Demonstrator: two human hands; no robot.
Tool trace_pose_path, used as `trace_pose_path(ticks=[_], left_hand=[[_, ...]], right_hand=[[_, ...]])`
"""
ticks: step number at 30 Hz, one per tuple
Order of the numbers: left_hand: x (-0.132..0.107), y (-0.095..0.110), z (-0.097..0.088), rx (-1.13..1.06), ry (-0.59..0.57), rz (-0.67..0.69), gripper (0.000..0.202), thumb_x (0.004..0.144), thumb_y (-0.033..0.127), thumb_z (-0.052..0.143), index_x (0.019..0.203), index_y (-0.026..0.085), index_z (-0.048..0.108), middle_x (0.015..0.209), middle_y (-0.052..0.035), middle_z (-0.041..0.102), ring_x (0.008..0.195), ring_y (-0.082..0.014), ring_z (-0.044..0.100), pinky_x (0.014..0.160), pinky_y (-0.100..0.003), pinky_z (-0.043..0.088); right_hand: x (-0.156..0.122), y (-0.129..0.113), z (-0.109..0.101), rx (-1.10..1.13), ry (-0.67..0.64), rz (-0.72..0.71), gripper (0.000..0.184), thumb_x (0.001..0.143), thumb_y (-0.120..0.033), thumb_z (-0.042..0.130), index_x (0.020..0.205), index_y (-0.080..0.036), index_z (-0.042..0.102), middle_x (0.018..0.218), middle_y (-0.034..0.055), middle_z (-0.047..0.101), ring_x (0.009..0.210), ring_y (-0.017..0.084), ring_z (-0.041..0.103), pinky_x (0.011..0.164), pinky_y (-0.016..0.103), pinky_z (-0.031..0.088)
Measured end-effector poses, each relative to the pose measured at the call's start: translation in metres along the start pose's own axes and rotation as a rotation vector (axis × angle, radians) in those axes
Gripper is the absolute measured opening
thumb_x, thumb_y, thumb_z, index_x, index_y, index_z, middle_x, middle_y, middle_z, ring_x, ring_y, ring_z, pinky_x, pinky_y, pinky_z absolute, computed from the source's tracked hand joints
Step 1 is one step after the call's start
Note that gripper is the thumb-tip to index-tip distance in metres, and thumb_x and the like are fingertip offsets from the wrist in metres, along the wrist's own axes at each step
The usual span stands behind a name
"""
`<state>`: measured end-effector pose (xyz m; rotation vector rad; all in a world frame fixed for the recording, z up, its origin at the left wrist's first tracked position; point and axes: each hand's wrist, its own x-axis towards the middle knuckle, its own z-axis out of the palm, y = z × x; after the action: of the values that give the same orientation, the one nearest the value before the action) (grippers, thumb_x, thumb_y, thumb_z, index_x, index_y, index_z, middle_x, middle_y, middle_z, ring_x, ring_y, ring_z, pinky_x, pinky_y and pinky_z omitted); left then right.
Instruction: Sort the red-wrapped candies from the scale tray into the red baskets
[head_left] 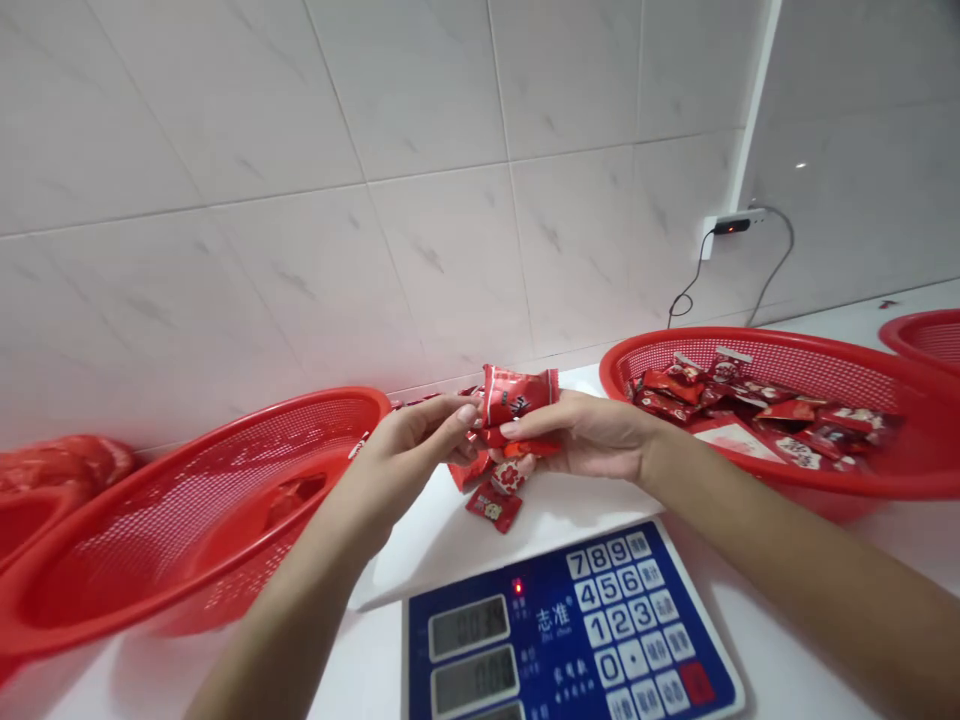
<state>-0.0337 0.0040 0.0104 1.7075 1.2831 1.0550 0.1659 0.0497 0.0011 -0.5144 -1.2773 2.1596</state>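
Note:
Above the white weighing pan (420, 545) of a scale, my two hands meet around small red wrapped packets. My right hand (600, 430) is closed on a red packet (520, 395) with white-edged ends, its thumb lying below the packet; more red wrappers are bunched under it. My left hand (409, 435) pinches at the packet's left edge with thumb and fingers. Several other packets lie on the pan below, among them a dark red one (495, 507) and one with a red flower print (510, 475). My hands partly hide that pile.
The scale's blue keypad panel (555, 640) faces me, with lit displays. At left stands a red mesh basket (202, 470) with a little red inside. The right basket (750, 345) holds many packets. Another basket (926, 330) sits far right. A wall socket (739, 220) has cables hanging.

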Motion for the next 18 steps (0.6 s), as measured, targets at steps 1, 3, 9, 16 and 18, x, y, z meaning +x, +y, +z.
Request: trace_pose_path(ticks=[1, 3, 9, 16, 18], left_hand=[[0.001, -0.001, -0.001, -0.001, -0.003, -0.012, 0.050, 0.086, 0.058, 0.072, 0.111, 0.014, 0.076, 0.107, -0.0130, 0.078, 0.096, -0.0269, 0.071, 0.086, -0.038, 0.055], [0.002, -0.003, -0.002, 0.005, -0.001, -0.020, 0.045, 0.082, 0.053, 0.078, 0.109, 0.016, 0.076, 0.110, -0.0121, 0.077, 0.101, -0.0273, 0.071, 0.089, -0.038, 0.054], [0.002, -0.004, 0.005, -0.009, 0.106, 0.019, 0.046, 0.072, 0.046, 0.088, 0.105, 0.019, 0.070, 0.093, -0.0057, 0.075, 0.089, -0.0240, 0.072, 0.076, -0.034, 0.057], [0.000, -0.007, 0.010, -0.071, 0.105, 0.037, 0.047, 0.076, 0.042, 0.087, 0.114, 0.022, 0.068, 0.114, -0.0077, 0.074, 0.093, -0.0230, 0.074, 0.073, -0.031, 0.061], [0.000, -0.008, 0.013, -0.066, 0.047, 0.003, 0.049, 0.079, 0.044, 0.085, 0.117, 0.022, 0.067, 0.110, -0.0085, 0.075, 0.091, -0.0237, 0.075, 0.073, -0.032, 0.061]], right_hand=[[-0.001, 0.000, -0.002, -0.011, 0.006, 0.005, 0.015, 0.073, -0.005, 0.084, 0.083, -0.012, 0.075, 0.079, 0.0024, 0.071, 0.071, 0.010, 0.064, 0.064, 0.018, 0.055], [-0.005, -0.001, -0.005, -0.012, 0.035, 0.006, 0.021, 0.070, -0.007, 0.088, 0.086, -0.014, 0.075, 0.082, 0.0029, 0.072, 0.075, 0.012, 0.065, 0.064, 0.019, 0.055], [-0.012, 0.010, -0.002, -0.009, 0.196, -0.078, 0.022, 0.079, -0.027, 0.086, 0.092, -0.015, 0.073, 0.084, 0.0065, 0.072, 0.075, 0.015, 0.067, 0.055, 0.022, 0.052], [-0.015, 0.011, -0.001, -0.191, 0.240, -0.229, 0.007, 0.085, -0.019, 0.076, 0.086, -0.013, 0.072, 0.079, 0.0038, 0.072, 0.073, 0.012, 0.067, 0.066, 0.020, 0.051], [-0.015, 0.010, -0.002, -0.269, 0.242, -0.251, 0.003, 0.085, -0.016, 0.072, 0.085, -0.014, 0.070, 0.079, 0.0027, 0.071, 0.073, 0.012, 0.066, 0.068, 0.021, 0.049]])
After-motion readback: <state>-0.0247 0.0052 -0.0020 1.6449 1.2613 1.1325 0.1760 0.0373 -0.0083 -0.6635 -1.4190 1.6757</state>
